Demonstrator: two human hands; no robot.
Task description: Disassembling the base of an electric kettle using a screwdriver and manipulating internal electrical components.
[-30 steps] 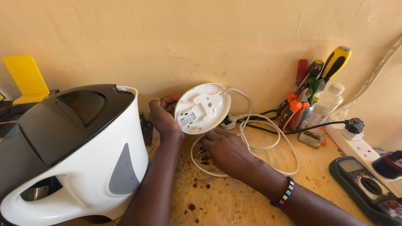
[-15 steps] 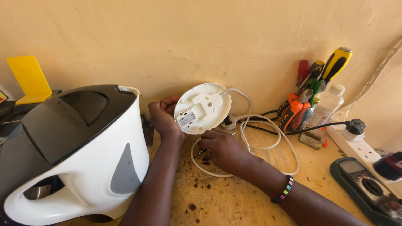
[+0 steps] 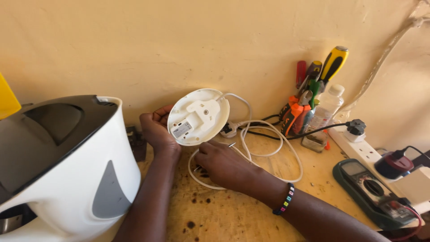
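Left hand gripped white kettle base by rim, tipped up so underside faced camera. Right hand pinched slim metal tool at base's lower edge, over looped white cord. Kettle parked left.

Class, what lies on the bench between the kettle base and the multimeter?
Head view: loops of white cord lie between the kettle base and multimeter, on the bench.

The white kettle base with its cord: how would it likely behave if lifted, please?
The white kettle base is a thin plastic disc held on edge by the left hand, so probably light and stiff. Its white cord lies in loose loops, so it would likely trail floppily and drag.
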